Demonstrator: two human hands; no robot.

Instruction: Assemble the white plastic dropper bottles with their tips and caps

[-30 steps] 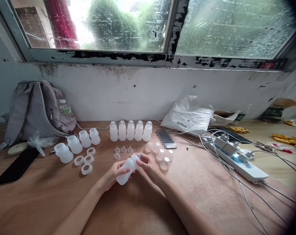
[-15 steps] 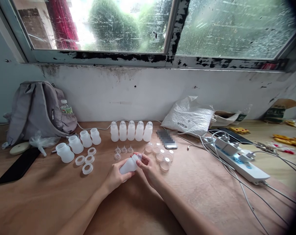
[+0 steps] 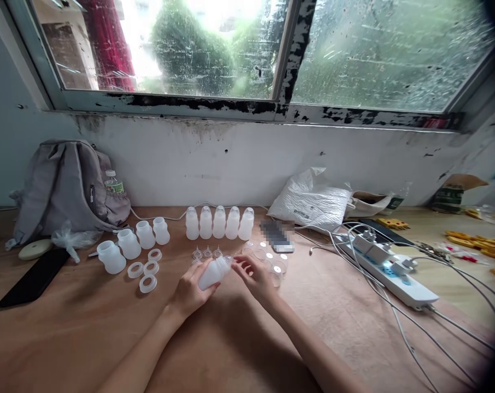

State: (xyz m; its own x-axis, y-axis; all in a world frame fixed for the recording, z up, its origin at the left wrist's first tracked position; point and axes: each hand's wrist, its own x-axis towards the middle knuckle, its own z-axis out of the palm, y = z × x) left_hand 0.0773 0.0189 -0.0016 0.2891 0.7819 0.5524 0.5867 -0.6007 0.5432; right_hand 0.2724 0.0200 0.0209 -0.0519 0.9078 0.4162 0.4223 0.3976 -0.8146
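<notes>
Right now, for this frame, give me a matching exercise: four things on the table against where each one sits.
Things:
1. backpack
2. power strip
3. white bottle
4. black phone

Places:
A. gripped in the left hand
B. far left, against the wall
C. right side, with chargers plugged in
D. flat near the left edge, in front of the backpack

Pairs: 1-B, 2-C, 3-A, 4-D

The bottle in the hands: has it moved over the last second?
Yes. The bottle has come up off the table, away from the person, closer to the row of five bottles.
</notes>
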